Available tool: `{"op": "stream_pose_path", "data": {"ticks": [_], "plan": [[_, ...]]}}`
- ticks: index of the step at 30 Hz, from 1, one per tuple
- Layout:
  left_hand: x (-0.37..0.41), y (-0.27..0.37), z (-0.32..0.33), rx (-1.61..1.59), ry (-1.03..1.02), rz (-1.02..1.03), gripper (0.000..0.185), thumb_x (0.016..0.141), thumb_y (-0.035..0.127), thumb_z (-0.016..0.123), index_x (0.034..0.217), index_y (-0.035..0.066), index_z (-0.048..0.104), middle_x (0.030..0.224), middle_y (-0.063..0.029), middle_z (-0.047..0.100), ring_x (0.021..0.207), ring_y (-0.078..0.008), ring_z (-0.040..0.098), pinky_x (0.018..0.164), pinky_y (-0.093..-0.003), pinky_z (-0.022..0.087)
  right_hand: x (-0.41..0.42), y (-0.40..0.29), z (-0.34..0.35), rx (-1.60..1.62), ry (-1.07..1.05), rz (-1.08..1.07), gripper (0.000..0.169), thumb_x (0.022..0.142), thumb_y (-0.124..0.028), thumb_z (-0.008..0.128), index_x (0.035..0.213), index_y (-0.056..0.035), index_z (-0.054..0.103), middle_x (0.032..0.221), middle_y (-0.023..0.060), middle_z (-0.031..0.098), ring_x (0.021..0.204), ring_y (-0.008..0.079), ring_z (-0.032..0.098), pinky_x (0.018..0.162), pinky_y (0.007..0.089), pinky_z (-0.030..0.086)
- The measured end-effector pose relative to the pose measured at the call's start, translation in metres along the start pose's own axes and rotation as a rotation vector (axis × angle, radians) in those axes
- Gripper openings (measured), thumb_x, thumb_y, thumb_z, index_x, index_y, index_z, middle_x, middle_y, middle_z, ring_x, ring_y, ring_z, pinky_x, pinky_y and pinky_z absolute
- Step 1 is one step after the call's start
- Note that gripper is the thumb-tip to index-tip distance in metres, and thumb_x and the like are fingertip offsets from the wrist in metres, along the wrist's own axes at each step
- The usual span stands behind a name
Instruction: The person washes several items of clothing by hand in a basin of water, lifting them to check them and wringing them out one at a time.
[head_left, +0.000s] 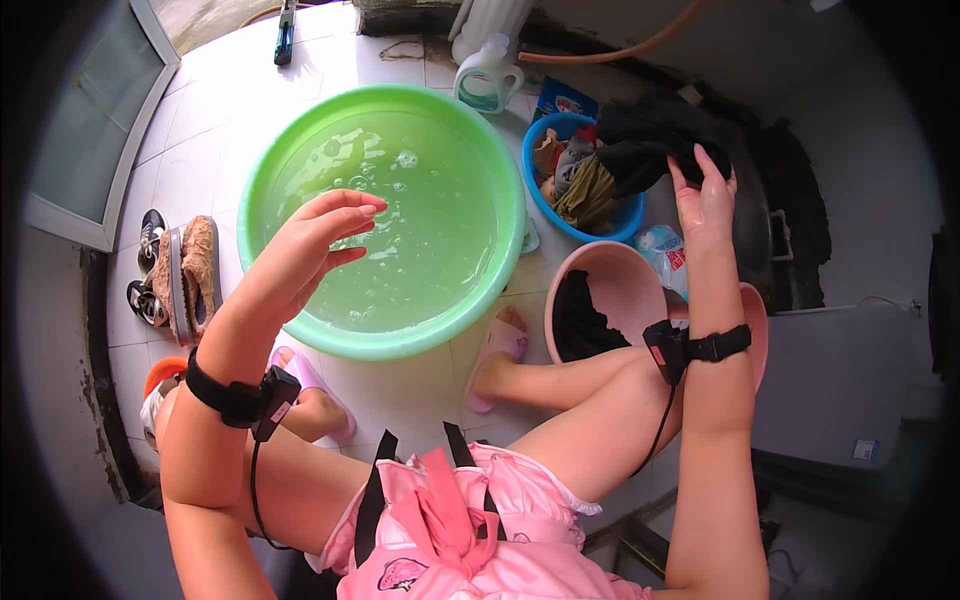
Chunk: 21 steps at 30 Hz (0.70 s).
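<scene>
A large green plastic basin (382, 341) of cloudy, bubbly water stands on the tiled floor before me. Over its left part hangs my left hand (322, 232), fingers apart and slightly curled, holding nothing. To the right, my right hand (705, 191) grips a dark cloth garment (645, 135) that stretches up and left over a blue basin (531, 161). Inside the blue basin lie clothes, including an olive garment (589, 193). Nearer to me, a pink basin (626, 266) holds a black cloth (585, 322).
A detergent bottle (487, 79) stands behind the green basin, near a hose (622, 54). A plastic bag (664, 251) lies beside the pink basin. Sneakers (150, 247) and fuzzy slippers (199, 262) are at the left. A brush-like object (283, 37) lies at the back.
</scene>
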<state>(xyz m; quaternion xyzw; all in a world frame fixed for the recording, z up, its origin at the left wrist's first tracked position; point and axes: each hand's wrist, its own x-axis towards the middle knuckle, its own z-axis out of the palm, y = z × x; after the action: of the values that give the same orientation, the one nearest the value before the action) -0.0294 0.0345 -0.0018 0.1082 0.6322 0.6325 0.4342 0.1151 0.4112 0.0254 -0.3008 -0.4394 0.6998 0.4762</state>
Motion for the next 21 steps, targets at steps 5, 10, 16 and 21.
{"op": "stream_pose_path", "data": {"ticks": [5,10,16,21], "plan": [[-0.005,0.001,-0.003,0.023,-0.032,-0.020,0.025,0.087,0.025,0.054,0.107,0.010,0.056,0.111,-0.0028,0.056,0.109,-0.0153,0.048,0.091,-0.0316,0.037,0.067,-0.009,-0.030,0.013,-0.016,-0.062,0.073,0.077,0.004,0.061,0.134,-0.0174,0.021,0.130,0.0189,0.033,0.111,0.0380,0.044,0.086,0.0537,0.047],[-0.011,-0.004,-0.012,0.048,-0.007,-0.022,0.024,0.088,0.024,0.053,0.107,0.010,0.056,0.110,-0.0032,0.057,0.106,-0.0152,0.051,0.090,-0.0304,0.037,0.057,0.064,-0.063,-0.952,0.101,0.255,0.086,0.078,-0.007,0.061,0.142,-0.0253,0.006,0.141,0.0166,0.026,0.119,0.0389,0.038,0.083,0.0513,0.045],[-0.008,-0.002,-0.010,0.081,-0.040,-0.038,0.023,0.089,0.024,0.053,0.106,0.009,0.056,0.109,-0.0031,0.057,0.107,-0.0150,0.051,0.090,-0.0300,0.038,-0.011,0.175,-0.144,-1.959,-0.951,0.559,0.058,0.067,-0.024,0.072,0.118,-0.0044,0.053,0.116,0.0151,0.058,0.109,0.0272,0.054,0.087,0.0351,0.046],[-0.010,-0.003,-0.009,0.085,-0.055,-0.024,0.023,0.089,0.024,0.053,0.106,0.009,0.056,0.111,-0.0039,0.057,0.107,-0.0151,0.052,0.090,-0.0297,0.038,-0.076,0.206,-0.159,-2.266,-0.684,0.602,0.067,0.068,-0.029,0.071,0.125,-0.0030,0.046,0.121,0.0176,0.054,0.111,0.0325,0.052,0.090,0.0410,0.045]]}}
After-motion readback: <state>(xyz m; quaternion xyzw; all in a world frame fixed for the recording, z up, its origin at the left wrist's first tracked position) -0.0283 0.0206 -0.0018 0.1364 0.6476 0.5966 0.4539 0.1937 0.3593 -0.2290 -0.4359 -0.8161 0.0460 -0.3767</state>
